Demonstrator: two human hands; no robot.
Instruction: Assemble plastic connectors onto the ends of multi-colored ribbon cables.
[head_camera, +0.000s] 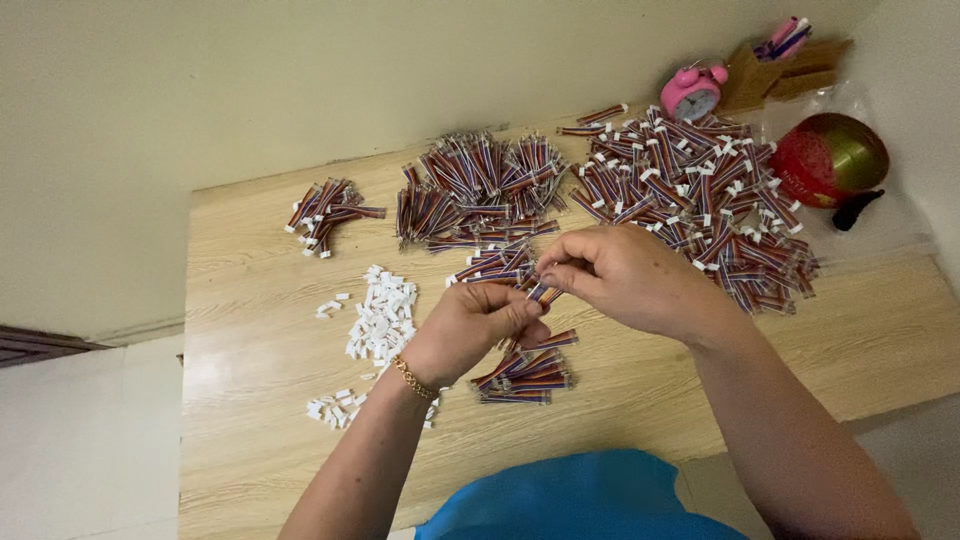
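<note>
Pinching one short striped wire piece (543, 292) between your left hand (470, 325) and right hand (625, 278), just above the small wire bundle (525, 372). Likely light, floppy; hold near its end. White plugs (380, 318) left, big pile (700, 190) beyond.

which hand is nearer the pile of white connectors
Left. The left hand is just right of the white connector pile; the right hand is farther right, beyond the left.
</note>
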